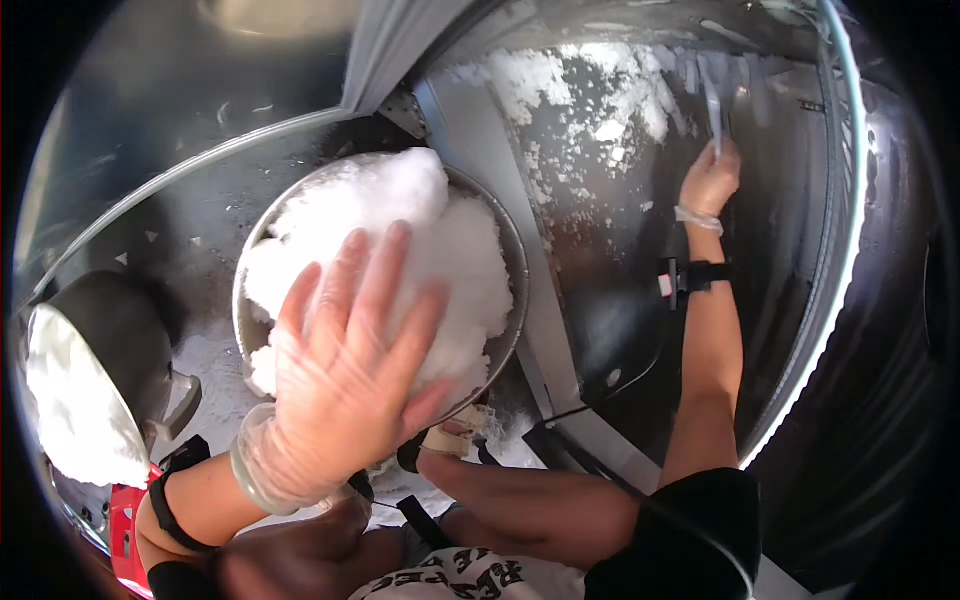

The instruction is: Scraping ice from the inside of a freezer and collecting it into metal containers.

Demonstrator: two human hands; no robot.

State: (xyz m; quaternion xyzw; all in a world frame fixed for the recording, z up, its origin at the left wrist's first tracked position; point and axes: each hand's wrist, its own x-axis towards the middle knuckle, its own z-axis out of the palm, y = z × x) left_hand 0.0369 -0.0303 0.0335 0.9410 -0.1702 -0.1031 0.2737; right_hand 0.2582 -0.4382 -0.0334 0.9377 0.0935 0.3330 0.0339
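Note:
A round metal basin (517, 300) in front of me is heaped with white frost or snow (465, 262). My left hand (345, 352), in a clear disposable glove, is spread over the heap with its fingers apart, and I cannot tell whether it touches the frost. To the right, inside a dark metal compartment, my gloved right hand (711, 180) grips a slim, pale, blurred tool (714, 112). The tool points up toward the icy back edge. Patches of frost (622, 90) cling to the compartment's surface beside that hand.
A grey handled container (120, 330) heaped with white frost stands at the left, near a red object (129, 536). A metal door panel (202, 82) is at the upper left. The compartment's metal sill (517, 210) runs beside the basin. White powder lies on the floor (217, 367).

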